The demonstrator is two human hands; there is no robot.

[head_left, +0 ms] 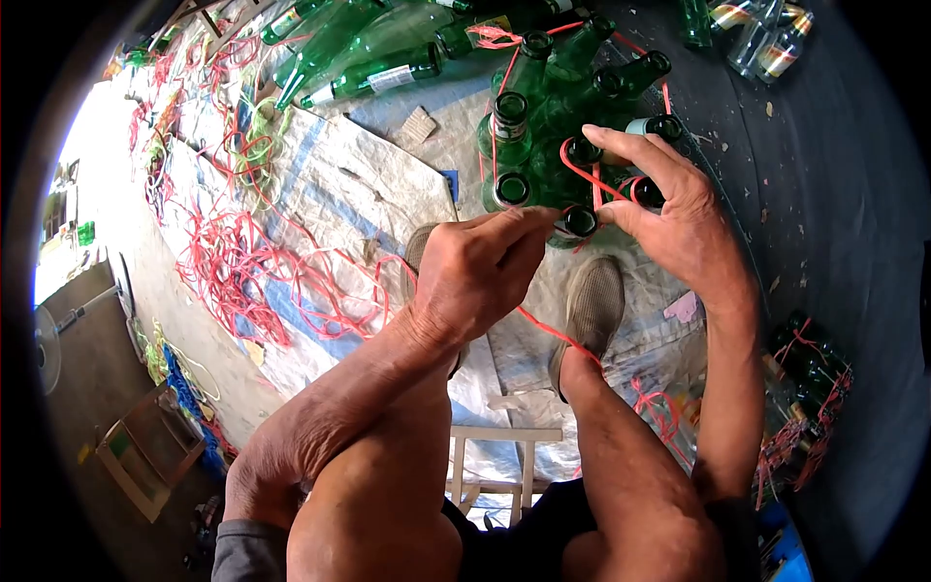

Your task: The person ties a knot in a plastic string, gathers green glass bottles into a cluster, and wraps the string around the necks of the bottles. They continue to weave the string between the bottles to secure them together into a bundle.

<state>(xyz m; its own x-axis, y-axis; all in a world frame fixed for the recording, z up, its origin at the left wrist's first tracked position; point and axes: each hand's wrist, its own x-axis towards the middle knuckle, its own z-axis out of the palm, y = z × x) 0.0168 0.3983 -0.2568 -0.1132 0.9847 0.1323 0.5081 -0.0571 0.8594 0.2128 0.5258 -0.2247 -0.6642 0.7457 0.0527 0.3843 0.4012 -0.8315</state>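
A group of upright green bottles (558, 112) stands in front of me, with red plastic string (590, 177) running around and between their necks. My left hand (485, 267) is closed in a pinch beside the nearest bottle neck (579, 221), holding the red string. Curved around the necks on the right side is my right hand (664, 199), its thumb and forefinger apart, with the thumb close to the string and the nearest neck. More red string (553, 332) hangs below my left hand across my right shoe.
Tangled red string (228, 276) lies on the white and blue sheet (359, 175) at left. Green bottles (378, 76) lie at the top, clear bottles (776, 48) at the top right. A bundle of tied bottles (810, 373) sits at lower right. A wooden stool (506, 435) is between my legs.
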